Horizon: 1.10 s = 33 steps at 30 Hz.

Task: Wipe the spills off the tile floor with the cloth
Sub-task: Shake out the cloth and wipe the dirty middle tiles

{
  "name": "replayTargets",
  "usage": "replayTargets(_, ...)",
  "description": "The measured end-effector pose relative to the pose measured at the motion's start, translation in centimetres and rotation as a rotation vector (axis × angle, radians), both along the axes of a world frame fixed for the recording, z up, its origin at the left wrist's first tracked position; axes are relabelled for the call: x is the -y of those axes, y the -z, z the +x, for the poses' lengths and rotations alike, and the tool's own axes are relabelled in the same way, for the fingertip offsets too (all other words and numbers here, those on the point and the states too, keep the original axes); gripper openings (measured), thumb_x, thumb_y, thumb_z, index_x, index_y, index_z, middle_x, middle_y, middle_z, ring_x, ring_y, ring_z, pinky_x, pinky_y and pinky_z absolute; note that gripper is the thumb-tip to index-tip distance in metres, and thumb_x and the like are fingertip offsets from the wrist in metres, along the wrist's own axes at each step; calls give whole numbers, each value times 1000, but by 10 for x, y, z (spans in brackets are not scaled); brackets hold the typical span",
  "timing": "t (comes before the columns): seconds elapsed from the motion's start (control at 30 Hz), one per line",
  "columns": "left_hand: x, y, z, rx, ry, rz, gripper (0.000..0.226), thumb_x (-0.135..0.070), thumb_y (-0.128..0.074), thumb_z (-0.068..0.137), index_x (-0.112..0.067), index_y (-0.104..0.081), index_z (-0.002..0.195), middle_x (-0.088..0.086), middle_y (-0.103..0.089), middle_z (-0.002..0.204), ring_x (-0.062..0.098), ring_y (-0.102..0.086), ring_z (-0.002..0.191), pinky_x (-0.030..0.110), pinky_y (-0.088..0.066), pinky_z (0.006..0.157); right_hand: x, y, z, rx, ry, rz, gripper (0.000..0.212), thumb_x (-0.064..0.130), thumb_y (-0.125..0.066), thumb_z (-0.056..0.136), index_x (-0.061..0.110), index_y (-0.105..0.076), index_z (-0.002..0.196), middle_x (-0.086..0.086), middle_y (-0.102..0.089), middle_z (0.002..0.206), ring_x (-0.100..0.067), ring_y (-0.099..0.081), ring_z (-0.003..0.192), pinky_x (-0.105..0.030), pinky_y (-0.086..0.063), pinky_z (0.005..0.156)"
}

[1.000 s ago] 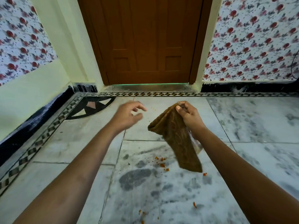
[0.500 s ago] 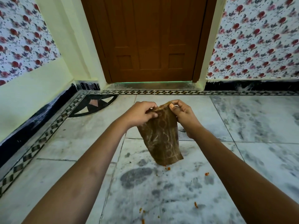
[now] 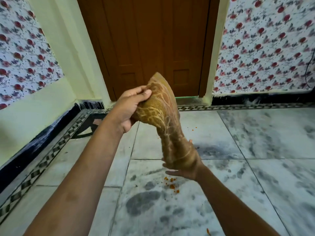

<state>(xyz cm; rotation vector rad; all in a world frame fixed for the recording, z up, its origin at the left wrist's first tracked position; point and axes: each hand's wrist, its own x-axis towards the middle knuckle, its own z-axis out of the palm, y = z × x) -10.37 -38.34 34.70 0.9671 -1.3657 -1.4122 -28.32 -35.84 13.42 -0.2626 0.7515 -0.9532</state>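
The left hand has its grip closed on the upper part of the cloth, fingers pinching the fabric from the left, raised in front of the door. The right hand sits lower and nearer, its fingers spread open under the cloth's bottom end, which drapes over its wrist; the hand cups the fabric rather than clamps it. The one brown patterned cloth hangs stretched between the two hands, clear of the tile floor. Below the right hand lies one cluster of orange crumbs on the floor, with a few loose specks further away and one near the bottom edge. Dark wet patches mark the tiles near the crumbs. No containers are in view. Floral wallpaper covers the far walls on both sides of the door.
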Motion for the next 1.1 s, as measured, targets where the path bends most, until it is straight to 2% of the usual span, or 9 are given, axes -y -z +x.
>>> replayTargets(0.13, 16, 13, 15, -173, -89, 193, 17, -12, -50, 93, -11, -62, 106, 6, -72, 76, 19, -69, 67, 28, -57, 55, -3, -8, 4, 103, 136, -94, 57, 46, -30, 96, 1, -51, 125, -25, -58, 123, -39, -61, 107, -49, -54, 81)
replayTargets(0.27, 28, 57, 37, 55, -207, 354, 36, -11, -50, 94, -9, -51, 130, 9, -66, 94, 21, -65, 79, 28, -56, 60, -4, -10, -5, 168, 382, -109, 79, 75, -35, 80, 10, -63, 116, -23, -65, 113, -41, -61, 103, -57, -53, 79)
replayTargets(0.37, 32, 84, 50, 281, -255, 380, 44, -13, -54, 93, -14, -45, 136, 12, -61, 120, 27, -60, 103, 37, -50, 89, -13, -16, -11, -8, 276, -160, 79, 76, -36, 77, 11, -69, 107, -21, -65, 114, -38, -61, 106, -52, -53, 83)
replayTargets(0.47, 33, 93, 53, 414, -272, 340, 45, -17, -54, 94, -17, -44, 138, 11, -52, 135, 28, -52, 118, 42, -41, 103, -12, -20, -9, -211, 199, -163, 50, 49, -52, 87, 8, -65, 112, -19, -68, 107, -32, -68, 94, -45, -57, 76)
replayTargets(0.6, 28, 97, 47, 621, -239, 240, 44, -20, -51, 95, -17, -44, 138, 11, -46, 140, 29, -48, 123, 42, -40, 104, 2, -32, 3, -724, 160, -55, 34, 21, -61, 88, 5, -56, 118, -15, -67, 103, -30, -65, 92, -44, -54, 83)
replayTargets(0.7, 18, 101, 31, 593, -172, 247, 41, -18, -50, 96, -17, -46, 136, 12, -52, 134, 24, -57, 105, 32, -48, 84, 8, -43, 16, -962, 175, -64, 23, 18, -48, 95, 5, -57, 112, -14, -64, 92, -31, -61, 90, -45, -53, 85)
replayTargets(0.83, 5, 110, 4, 561, -99, 266, 34, -17, -47, 97, -18, -52, 131, 8, -60, 119, 25, -57, 106, 32, -47, 83, 8, -69, 40, -853, 139, -39, 30, 32, -45, 97, 7, -57, 108, -17, -63, 101, -31, -61, 86, -37, -53, 66)
replayTargets(1.0, 3, 115, -8, 428, -86, 378, 35, -39, -42, 97, -15, -64, 107, 6, -66, 95, 25, -60, 91, 36, -51, 78, 5, -89, 49, -620, 109, -133, 64, 59, -25, 94, 8, -62, 101, -15, -61, 114, -29, -56, 109, -43, -44, 97)
replayTargets(1.1, 5, 117, -5, 374, -69, 423, 40, -53, -51, 88, -17, -63, 101, 5, -65, 96, 26, -60, 95, 37, -52, 81, 7, -96, 44, -517, 71, -154, 75, 62, -17, 93, 6, -38, 138, -19, -53, 131, -32, -52, 116, -41, -45, 88)
